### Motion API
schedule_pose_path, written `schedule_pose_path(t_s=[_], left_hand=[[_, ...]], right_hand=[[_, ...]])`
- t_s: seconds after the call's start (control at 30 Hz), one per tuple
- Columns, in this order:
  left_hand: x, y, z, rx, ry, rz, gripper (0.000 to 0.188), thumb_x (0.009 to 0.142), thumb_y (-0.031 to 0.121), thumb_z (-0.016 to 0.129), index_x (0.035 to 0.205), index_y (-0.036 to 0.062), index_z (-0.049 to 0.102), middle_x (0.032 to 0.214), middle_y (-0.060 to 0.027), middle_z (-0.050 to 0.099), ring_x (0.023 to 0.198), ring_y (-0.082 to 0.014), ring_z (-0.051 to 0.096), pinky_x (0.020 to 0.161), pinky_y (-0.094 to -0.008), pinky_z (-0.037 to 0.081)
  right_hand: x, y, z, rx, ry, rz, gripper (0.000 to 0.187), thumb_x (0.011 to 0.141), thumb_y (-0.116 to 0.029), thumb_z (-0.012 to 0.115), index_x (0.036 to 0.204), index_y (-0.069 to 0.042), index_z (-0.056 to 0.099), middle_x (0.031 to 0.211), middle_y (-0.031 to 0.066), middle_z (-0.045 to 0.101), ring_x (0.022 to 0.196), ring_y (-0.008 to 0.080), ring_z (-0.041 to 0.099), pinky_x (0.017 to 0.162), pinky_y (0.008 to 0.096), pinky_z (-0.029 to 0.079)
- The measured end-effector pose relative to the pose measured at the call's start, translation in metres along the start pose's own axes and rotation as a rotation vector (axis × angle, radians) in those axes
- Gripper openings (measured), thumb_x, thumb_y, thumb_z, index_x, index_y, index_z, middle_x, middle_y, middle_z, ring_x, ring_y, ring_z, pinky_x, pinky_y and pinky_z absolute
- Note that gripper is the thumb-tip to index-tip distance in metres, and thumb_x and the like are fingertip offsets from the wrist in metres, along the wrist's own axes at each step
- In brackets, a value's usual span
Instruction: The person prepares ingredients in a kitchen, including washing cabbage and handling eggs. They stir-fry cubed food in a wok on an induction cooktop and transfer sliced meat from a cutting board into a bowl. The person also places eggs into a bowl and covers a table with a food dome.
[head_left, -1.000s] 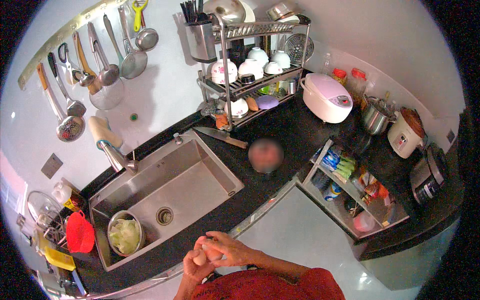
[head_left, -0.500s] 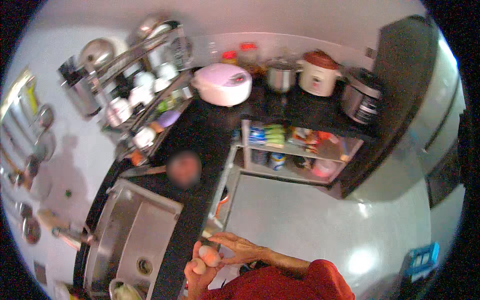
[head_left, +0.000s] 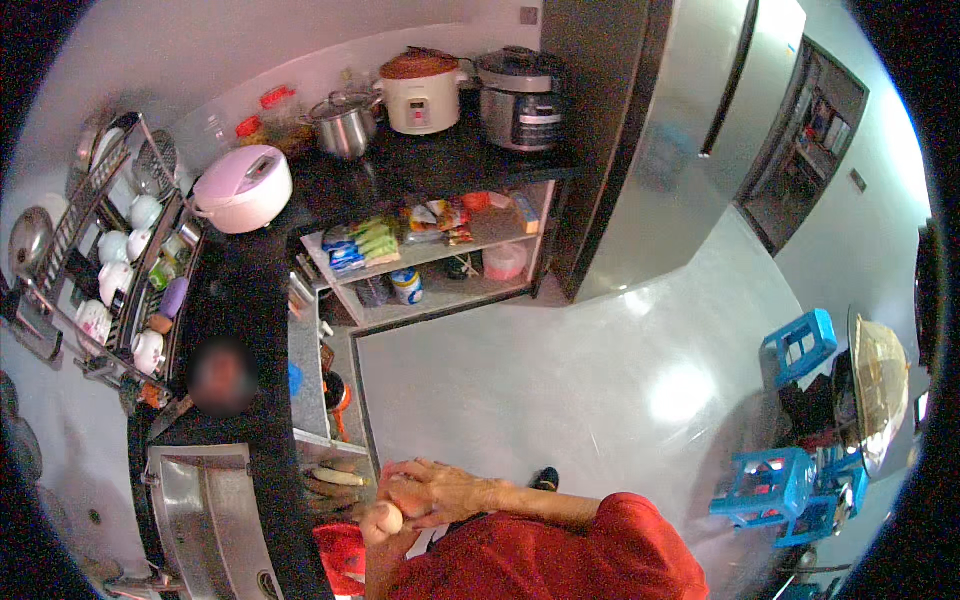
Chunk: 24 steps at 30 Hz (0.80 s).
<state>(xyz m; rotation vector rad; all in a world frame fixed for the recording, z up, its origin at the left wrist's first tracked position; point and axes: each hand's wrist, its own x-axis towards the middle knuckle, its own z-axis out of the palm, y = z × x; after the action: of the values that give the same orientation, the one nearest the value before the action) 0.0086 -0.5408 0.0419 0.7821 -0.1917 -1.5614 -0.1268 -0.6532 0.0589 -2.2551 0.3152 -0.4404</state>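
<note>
Low in the middle, in front of my red top, my two hands meet at waist height. My left hand [head_left: 378, 545] is closed around a pale brown egg [head_left: 388, 518], which shows at its top. Lying across from the right, my right hand [head_left: 440, 492] has its fingers curved over the far side of my left hand. Whatever sits under those fingers is hidden, and the second egg cannot be made out. An open lower cupboard with long pale root vegetables [head_left: 338, 477] lies just beyond my hands.
A steel sink [head_left: 210, 520] is set into the black counter [head_left: 245, 300] on my left. Along it stand a dish rack [head_left: 100, 250], a pink rice cooker [head_left: 243, 190] and several pots. Blue plastic stools [head_left: 765, 485] and a fridge [head_left: 665, 150] are on the right.
My view has swung right, bringing the fridge and stools in. My right hand has moved over the left one, covering the larger egg that showed between them.
</note>
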Motion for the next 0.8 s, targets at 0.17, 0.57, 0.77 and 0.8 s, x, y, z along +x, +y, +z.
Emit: schedule_pose_path(t_s=[0.17,0.57,0.77,0.8], left_hand=[[0.037,-0.06,0.036,-0.267,-0.067,-0.236,0.073,0.066,0.022,0.051,0.136,0.014,0.034,0.124,-0.0109,0.046,0.113,-0.0303,0.045,0.091,-0.0496,0.04],[0.149,-0.273,0.247,0.045,-0.47,-0.717,0.073,0.071,0.047,0.048,0.137,0.0203,0.03,0.13,-0.005,0.039,0.116,-0.0242,0.043,0.089,-0.0422,0.041],[0.179,-0.36,0.337,0.113,-0.583,-1.048,0.073,0.07,0.043,0.055,0.136,0.0184,0.033,0.131,-0.0078,0.04,0.117,-0.0277,0.043,0.092,-0.0475,0.04],[0.182,-0.377,0.355,0.182,-0.623,-1.075,0.074,0.071,0.046,0.054,0.136,0.0176,0.033,0.132,-0.0077,0.041,0.117,-0.0269,0.043,0.092,-0.046,0.039]], right_hand=[[-0.083,0.009,-0.059,-0.148,0.165,-0.065,0.06,0.069,-0.029,0.069,0.12,-0.007,0.044,0.125,0.017,0.041,0.111,0.0352,0.045,0.091,0.0452,0.04],[-0.343,0.041,-0.188,-0.397,0.587,0.508,0.052,0.071,-0.024,0.064,0.116,-0.009,0.045,0.11,0.0152,0.046,0.097,0.0301,0.052,0.074,0.0415,0.045],[-0.435,0.052,-0.206,-0.54,0.9,0.78,0.048,0.077,-0.028,0.06,0.12,-0.013,0.045,0.122,0.0201,0.044,0.099,0.033,0.053,0.075,0.0423,0.044],[-0.45,0.058,-0.209,-0.513,0.941,0.817,0.049,0.077,-0.022,0.059,0.123,-0.016,0.043,0.118,0.0157,0.046,0.098,0.0289,0.052,0.074,0.0402,0.042]])
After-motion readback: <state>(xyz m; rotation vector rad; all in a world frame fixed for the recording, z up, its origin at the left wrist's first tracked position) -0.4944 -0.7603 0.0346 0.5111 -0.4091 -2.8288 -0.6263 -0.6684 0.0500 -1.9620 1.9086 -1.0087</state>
